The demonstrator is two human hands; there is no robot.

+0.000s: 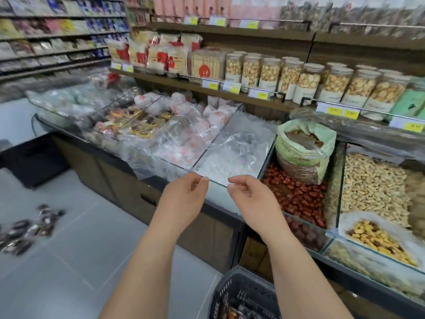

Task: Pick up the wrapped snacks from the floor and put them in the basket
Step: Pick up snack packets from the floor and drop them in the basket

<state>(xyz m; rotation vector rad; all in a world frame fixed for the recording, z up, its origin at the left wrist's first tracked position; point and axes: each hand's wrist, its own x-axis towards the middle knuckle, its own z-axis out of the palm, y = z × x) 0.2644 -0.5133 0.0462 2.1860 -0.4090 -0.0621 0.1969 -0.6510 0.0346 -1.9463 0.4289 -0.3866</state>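
Wrapped snacks [28, 229] on floor, left; basket [227, 291] near; left hand [186, 192], right hand [249, 195] loose, holding nothing; labels blurry

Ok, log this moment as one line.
left hand: empty, loosely curled | right hand: empty, loosely curled | wrapped snacks: piled on floor, person's left | basket: bottom edge, partly filled
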